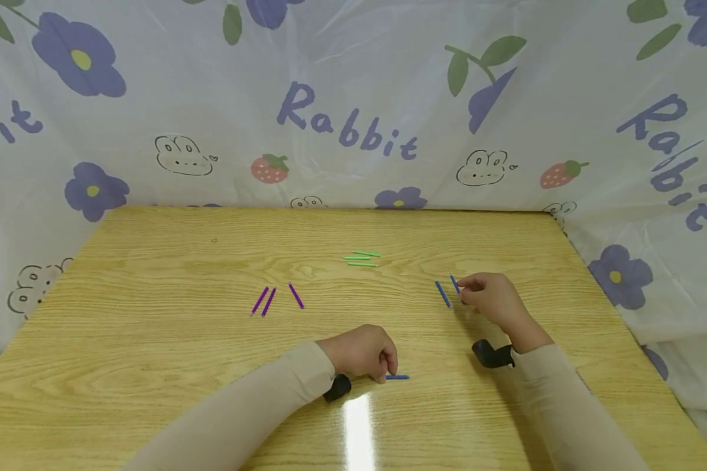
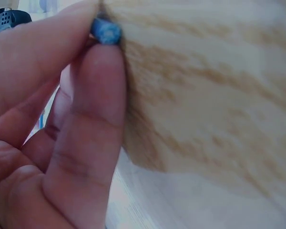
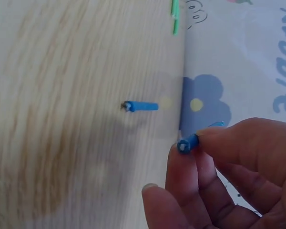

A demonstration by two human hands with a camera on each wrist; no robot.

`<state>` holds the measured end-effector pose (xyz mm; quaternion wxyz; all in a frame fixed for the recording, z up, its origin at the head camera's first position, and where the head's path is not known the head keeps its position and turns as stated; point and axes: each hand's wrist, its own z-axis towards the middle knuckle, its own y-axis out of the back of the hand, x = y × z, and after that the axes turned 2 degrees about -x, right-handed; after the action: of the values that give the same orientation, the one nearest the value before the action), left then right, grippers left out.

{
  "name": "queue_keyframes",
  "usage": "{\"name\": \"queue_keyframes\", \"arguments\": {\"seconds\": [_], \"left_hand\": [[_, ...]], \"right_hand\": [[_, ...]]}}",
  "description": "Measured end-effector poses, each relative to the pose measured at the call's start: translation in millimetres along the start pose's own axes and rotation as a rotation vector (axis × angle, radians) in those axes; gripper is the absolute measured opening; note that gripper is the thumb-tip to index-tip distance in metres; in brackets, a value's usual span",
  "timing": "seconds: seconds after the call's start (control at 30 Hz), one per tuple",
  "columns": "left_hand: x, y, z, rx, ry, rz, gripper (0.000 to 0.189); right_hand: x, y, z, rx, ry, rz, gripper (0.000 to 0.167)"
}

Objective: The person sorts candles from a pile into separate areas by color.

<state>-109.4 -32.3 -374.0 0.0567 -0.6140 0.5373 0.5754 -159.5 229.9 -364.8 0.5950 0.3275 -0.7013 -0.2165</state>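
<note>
In the head view, my left hand [image 1: 362, 352] is low over the front middle of the table and pinches a short, thin blue stick [image 1: 398, 377] between thumb and finger. Up close, the left wrist view shows this stick's end [image 2: 107, 32] between the fingertips. Farther right, my right hand [image 1: 495, 301] pinches another blue stick [image 1: 454, 282], whose pale-centred end [image 3: 184, 146] faces the right wrist camera. Just left of that hand, a third blue stick [image 1: 442, 294] lies on the table, apart from the fingers.
Three green sticks [image 1: 362, 264] lie close together toward the back of the wood-grain table [image 1: 182, 366]. Three purple sticks [image 1: 296, 296] lie left of centre, two side by side and one apart. A printed white sheet [image 1: 353, 65] hangs behind the table's far edge.
</note>
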Motion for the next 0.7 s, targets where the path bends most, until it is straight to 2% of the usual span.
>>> {"name": "queue_keyframes", "arguments": {"seconds": [0.7], "left_hand": [[-2.1,1.0,-2.0,0.003,-0.001,-0.009,0.015]], "right_hand": [[-4.3,-2.6,19.9,0.028,-0.049,-0.101,0.028]]}}
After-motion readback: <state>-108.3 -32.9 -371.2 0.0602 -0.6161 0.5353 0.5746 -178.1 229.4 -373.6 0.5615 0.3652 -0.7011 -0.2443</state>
